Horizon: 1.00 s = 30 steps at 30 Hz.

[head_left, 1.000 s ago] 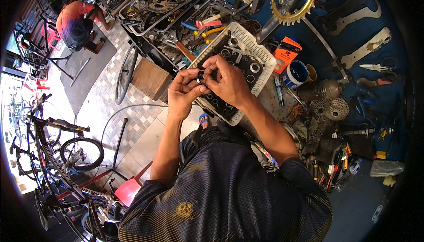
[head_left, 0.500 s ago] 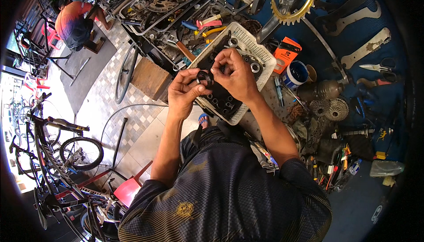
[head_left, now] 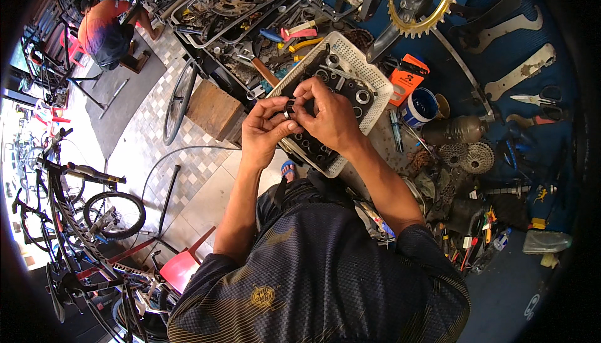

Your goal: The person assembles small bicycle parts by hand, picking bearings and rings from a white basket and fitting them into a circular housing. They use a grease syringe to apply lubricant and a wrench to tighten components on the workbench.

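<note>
Above the near left edge of a cream plastic basket (head_left: 380, 82), my left hand (head_left: 260, 129) pinches a small black ring (head_left: 288, 110) between thumb and fingers. My right hand (head_left: 332, 117) meets it from the right, its bent fingertips closed at the ring's side and covering part of it. Whether something smaller is also between those fingertips cannot be seen. Inside the basket, below my hands, lie several round metal and black parts, among them a silver ring (head_left: 362, 96).
Beyond the basket, a tray (head_left: 188, 37) of worn metal parts and loose tools crowds the bench. A gold chainring (head_left: 393, 12) with its crank juts in at upper right. An orange box (head_left: 410, 71) and a blue-white tub (head_left: 421, 106) stand right. Bicycles (head_left: 81, 218) fill the left; a person (head_left: 106, 33) crouches far left.
My right hand has moved left and slightly down, bringing its fingertips from beside the black ring onto it. The ring now shows narrower. My left hand has barely moved.
</note>
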Each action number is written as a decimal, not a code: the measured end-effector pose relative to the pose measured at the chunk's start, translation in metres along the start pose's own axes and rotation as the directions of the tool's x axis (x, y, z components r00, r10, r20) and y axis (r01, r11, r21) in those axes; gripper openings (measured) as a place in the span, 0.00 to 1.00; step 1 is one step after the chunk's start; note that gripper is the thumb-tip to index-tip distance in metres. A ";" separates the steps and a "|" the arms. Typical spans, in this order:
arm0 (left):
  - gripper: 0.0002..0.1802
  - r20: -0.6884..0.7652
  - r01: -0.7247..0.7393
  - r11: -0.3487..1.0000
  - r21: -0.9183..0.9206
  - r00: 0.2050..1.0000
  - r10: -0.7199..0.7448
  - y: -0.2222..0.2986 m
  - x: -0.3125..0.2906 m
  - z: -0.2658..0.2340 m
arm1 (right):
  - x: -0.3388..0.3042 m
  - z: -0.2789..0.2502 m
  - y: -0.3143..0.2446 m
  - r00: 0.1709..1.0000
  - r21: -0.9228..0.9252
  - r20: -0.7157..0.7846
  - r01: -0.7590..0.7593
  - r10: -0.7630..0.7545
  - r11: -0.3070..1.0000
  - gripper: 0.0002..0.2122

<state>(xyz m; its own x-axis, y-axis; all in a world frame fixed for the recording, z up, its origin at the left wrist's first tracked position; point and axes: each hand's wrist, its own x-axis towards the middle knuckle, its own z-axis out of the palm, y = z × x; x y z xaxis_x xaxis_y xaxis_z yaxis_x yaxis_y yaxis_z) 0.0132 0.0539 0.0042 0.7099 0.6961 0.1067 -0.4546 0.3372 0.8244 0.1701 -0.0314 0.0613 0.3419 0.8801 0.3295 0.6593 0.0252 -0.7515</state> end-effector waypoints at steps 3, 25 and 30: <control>0.25 -0.008 0.017 1.000 0.026 1.000 -0.017 -0.001 0.000 -0.001 | 0.001 0.001 0.002 0.999 -0.040 0.011 0.036 -0.036 0.999 0.15; 0.25 0.028 0.045 0.997 -0.064 0.999 -0.043 0.002 0.004 -0.006 | 0.015 -0.012 0.017 0.955 0.277 0.172 -0.280 0.239 0.919 0.23; 0.22 0.011 0.118 0.973 -0.200 0.993 -0.118 0.003 0.003 -0.008 | 0.017 -0.012 0.044 0.918 0.408 0.222 -0.393 0.327 0.824 0.16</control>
<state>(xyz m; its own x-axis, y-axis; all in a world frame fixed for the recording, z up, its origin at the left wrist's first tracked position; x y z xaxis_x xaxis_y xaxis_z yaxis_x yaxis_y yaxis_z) 0.0094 0.0623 0.0027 0.7647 0.6442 0.0150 -0.4663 0.5371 0.7029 0.2134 -0.0209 0.0411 0.3809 0.9219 -0.0705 0.1355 -0.1311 -0.9821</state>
